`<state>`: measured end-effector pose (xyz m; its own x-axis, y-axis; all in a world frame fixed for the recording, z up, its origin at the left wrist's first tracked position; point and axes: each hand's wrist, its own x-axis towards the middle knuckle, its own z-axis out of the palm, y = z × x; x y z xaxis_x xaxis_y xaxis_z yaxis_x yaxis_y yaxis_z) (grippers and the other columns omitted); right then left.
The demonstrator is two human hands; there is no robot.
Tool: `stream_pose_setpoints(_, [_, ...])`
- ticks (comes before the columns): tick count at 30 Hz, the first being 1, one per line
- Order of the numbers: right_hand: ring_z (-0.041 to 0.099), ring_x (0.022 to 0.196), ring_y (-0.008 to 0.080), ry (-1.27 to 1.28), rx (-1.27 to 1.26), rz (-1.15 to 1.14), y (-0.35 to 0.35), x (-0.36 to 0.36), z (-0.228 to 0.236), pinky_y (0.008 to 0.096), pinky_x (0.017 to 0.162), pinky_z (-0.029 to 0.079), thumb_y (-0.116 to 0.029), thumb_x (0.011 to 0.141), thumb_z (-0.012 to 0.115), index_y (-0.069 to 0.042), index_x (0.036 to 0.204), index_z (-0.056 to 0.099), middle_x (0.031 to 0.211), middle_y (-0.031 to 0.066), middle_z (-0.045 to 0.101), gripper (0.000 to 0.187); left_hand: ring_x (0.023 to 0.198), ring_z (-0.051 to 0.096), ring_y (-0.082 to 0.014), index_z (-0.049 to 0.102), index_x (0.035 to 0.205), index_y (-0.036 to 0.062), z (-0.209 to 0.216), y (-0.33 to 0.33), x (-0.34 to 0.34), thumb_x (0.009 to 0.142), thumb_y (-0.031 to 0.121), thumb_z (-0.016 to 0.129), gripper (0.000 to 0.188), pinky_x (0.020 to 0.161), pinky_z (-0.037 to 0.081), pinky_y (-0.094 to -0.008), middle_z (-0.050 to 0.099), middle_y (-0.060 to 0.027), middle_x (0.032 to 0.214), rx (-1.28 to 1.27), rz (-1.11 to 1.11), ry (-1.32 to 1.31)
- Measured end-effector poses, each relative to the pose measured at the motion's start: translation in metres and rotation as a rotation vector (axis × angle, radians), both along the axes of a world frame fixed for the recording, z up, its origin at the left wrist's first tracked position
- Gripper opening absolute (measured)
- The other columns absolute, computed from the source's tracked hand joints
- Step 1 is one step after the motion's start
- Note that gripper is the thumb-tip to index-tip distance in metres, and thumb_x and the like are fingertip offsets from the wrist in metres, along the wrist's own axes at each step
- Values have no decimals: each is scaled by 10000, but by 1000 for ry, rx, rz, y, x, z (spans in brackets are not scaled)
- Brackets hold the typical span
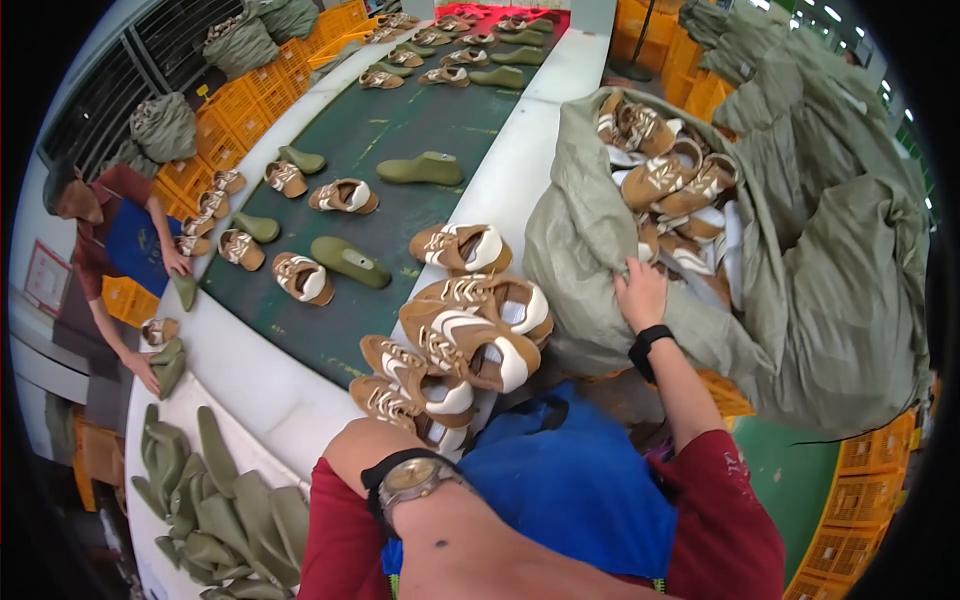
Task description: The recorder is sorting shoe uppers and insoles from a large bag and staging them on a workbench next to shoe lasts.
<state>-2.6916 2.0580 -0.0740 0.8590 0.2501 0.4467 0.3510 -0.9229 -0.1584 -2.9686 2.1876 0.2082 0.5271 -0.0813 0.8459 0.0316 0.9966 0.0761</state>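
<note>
My right hand (642, 294), with a black band on the wrist, has its fingers closed on the rim of a grey-green woven sack (585, 235). Brown and white sneakers (660, 178) fill the sack's mouth. My left arm is bent up close to me, a metal watch (412, 478) on its wrist. The back of my left hand (500, 550) looms at the lower edge; its fingers are out of sight. Just beyond that arm, several brown sneakers (470, 345) with white trim are heaped on the white ledge (330, 420) beside the conveyor.
A green conveyor belt (345, 140) carries sneakers and olive-green shoe lasts (420, 168). Across it, a co-worker (115, 230) in a blue apron handles lasts. More lasts (225, 500) lie piled in a white bin at lower left. Orange crates (865, 490) line both sides.
</note>
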Motion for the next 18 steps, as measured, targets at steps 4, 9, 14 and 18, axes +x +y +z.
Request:
stream_pose_setpoints(4, [528, 848, 283, -26, 116, 84, -18, 2, 3, 395, 750, 392, -214, 734, 645, -85, 1060, 548, 869, 103, 563, 364, 1096, 425, -425, 471, 1129, -128, -8, -50, 17, 705, 577, 663, 845, 865, 407, -477, 467, -257, 1136, 21, 42, -95])
stream_pose_setpoints(9, [516, 847, 288, 18, 225, 324, -40, -26, 38, 401, 735, 390, -169, 709, 650, -57, 1096, 524, 880, 112, 549, 422, 1147, 406, -384, 479, 1122, -113, -20, -98, 68, 721, 561, 660, 805, 880, 405, -476, 480, -199, 1170, 212, -230, -156])
stream_pose_setpoints(14, [550, 1022, 359, 427, 305, 832, -119, -49, 77, 395, 882, 438, -102, 767, 631, -4, 1309, 340, 1096, 267, 536, 623, 988, 550, -287, 490, 1140, 4, -49, -129, 197, 728, 237, 698, 517, 840, 440, -370, 551, -181, 1068, 1169, 375, -418])
stream_pose_setpoints(18, [491, 1115, 327, 1027, 234, 526, -207, 30, 119, 368, 893, 417, -74, 750, 595, -54, 1274, 421, 1254, 255, 437, 553, 1116, 459, -337, 479, 1218, 78, -188, -134, 256, 801, 427, 582, 553, 958, 340, -430, 513, -156, 1172, 1949, 1431, -553])
